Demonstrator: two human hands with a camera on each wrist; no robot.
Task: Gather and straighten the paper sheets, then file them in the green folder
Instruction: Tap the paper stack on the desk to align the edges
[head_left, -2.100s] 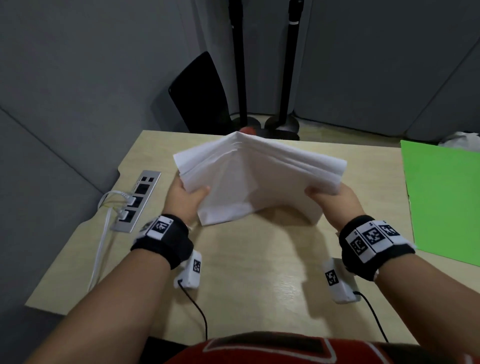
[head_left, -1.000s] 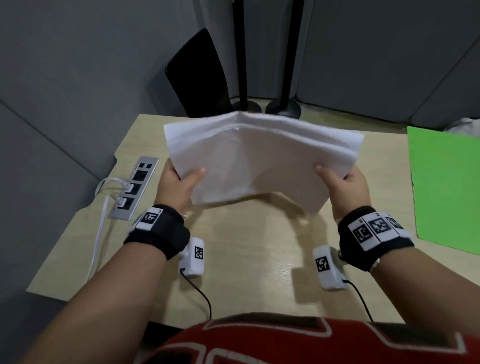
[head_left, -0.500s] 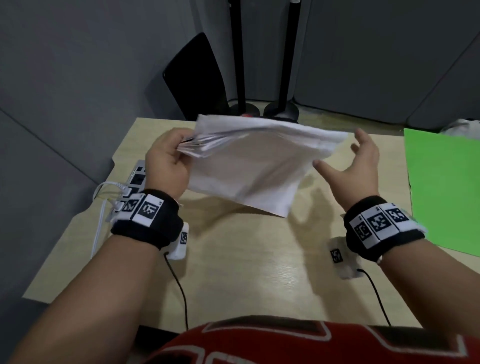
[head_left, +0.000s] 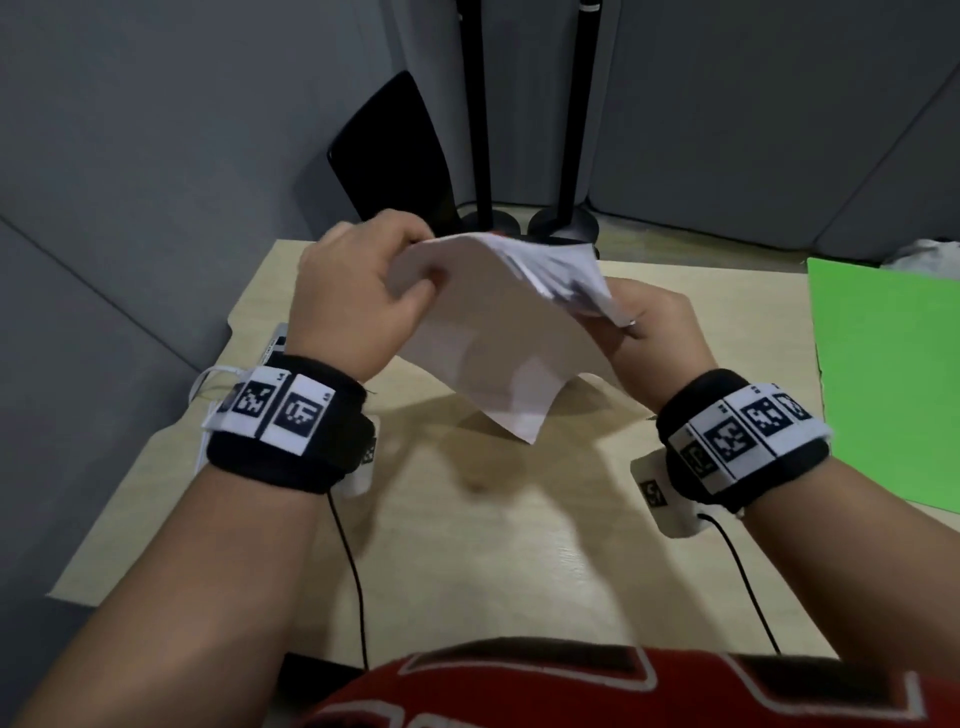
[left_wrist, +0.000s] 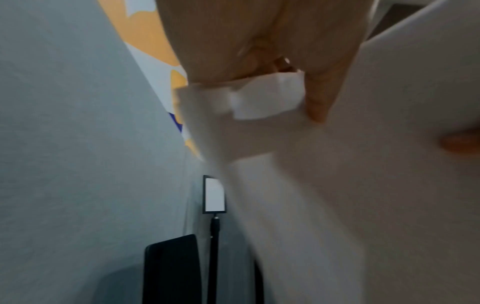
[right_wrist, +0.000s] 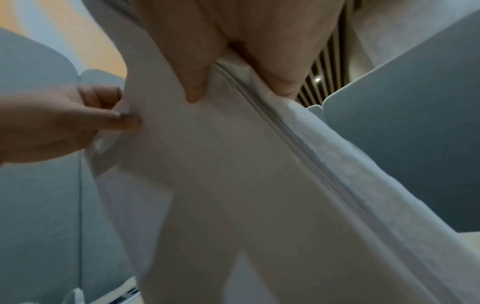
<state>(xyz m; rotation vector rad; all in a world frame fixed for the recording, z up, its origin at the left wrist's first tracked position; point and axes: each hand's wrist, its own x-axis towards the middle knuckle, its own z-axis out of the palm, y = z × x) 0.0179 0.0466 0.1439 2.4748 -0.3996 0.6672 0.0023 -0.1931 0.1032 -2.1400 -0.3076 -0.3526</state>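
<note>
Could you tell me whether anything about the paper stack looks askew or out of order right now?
Yes. The paper sheets, held above the desk by the left hand and right hand, are not squared: edges fan out near the right hand and the stack bends. The green folder lies apart, flat.

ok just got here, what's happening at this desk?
A person holds a stack of paper sheets in the air above the wooden desk with both hands. The left hand pinches the stack's left edge; the right hand has its grip on the right edge. The sheet edges look fanned, not squared. The green folder lies on the desk's right side, untouched, so nothing is filed.
</note>
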